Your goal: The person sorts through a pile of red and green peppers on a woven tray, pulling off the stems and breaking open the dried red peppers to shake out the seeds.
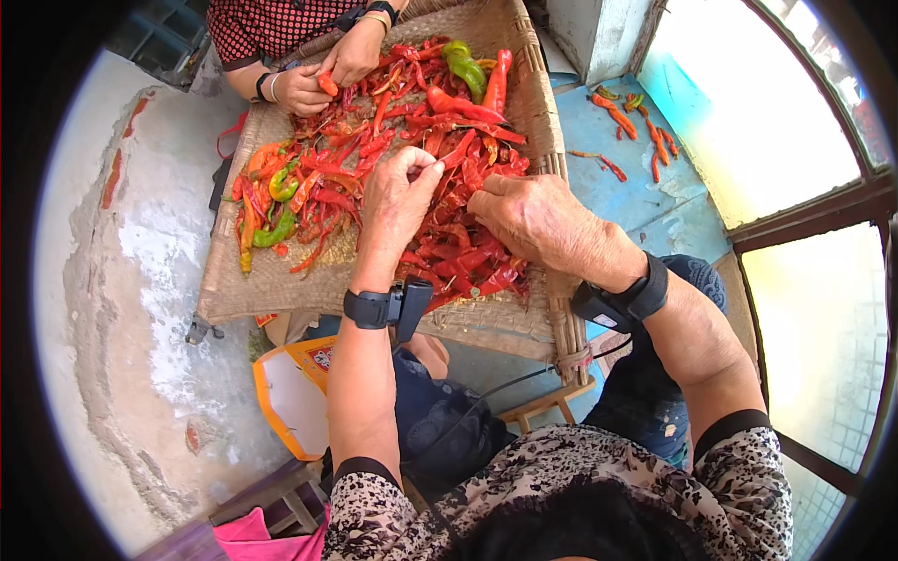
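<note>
Red chili peppers (470, 263) lie heaped on a woven tray (309, 298) before me, with several orange and green ones at the left. Over the heap, my left hand (407, 189) pinches the end of a red chili pepper (459, 149) between thumb and fingertips. My right hand (526, 210) is at the tray's right side with its fingers curled down close to the red peppers; whether it holds anything is hidden. Both my wrists bear black strapped devices. Two green peppers (464, 69) rest near the far edge.
Across the tray, another person's hands (330, 77) hold an orange-red pepper piece. Several loose peppers (656, 137) lie on the blue surface at the right, beside the framed window panes (807, 308). An orange-and-white box (295, 400) stands below the tray's near left. A rough wall is at the left.
</note>
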Motion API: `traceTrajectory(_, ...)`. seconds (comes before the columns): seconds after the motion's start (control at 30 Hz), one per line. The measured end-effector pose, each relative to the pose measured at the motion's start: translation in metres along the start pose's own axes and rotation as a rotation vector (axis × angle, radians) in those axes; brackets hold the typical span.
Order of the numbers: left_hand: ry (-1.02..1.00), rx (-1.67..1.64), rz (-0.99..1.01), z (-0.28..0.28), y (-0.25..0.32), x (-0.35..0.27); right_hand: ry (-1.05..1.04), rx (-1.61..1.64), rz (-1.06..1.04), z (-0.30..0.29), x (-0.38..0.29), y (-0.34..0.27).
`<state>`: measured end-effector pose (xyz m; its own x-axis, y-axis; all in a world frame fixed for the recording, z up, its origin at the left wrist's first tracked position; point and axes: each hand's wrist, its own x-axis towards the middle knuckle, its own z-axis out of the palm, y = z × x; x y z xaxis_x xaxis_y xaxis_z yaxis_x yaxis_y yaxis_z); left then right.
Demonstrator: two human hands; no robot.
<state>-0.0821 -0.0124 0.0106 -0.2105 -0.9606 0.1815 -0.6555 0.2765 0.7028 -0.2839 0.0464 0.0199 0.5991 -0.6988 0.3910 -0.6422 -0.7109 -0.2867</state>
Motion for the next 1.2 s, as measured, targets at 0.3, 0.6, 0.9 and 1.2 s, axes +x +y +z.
traceTrajectory(0.3,0.580,-0.040,0.030,-0.068,-0.049,-0.005,0.042,-0.080,0.008,-0.013,0.000,0.010)
traceTrajectory(0.6,-0.057,0.137,0.057,-0.001,0.001,-0.014,0.074,-0.137,0.067,-0.006,0.006,0.015)
traceTrajectory(0.9,0.046,0.034,-0.050,-0.014,-0.005,-0.016,-0.004,-0.132,0.087,-0.002,0.010,0.014)
traceTrajectory(1.2,-0.068,0.020,0.070,0.000,0.013,-0.037,-0.006,-0.232,0.103,0.008,0.017,0.021)
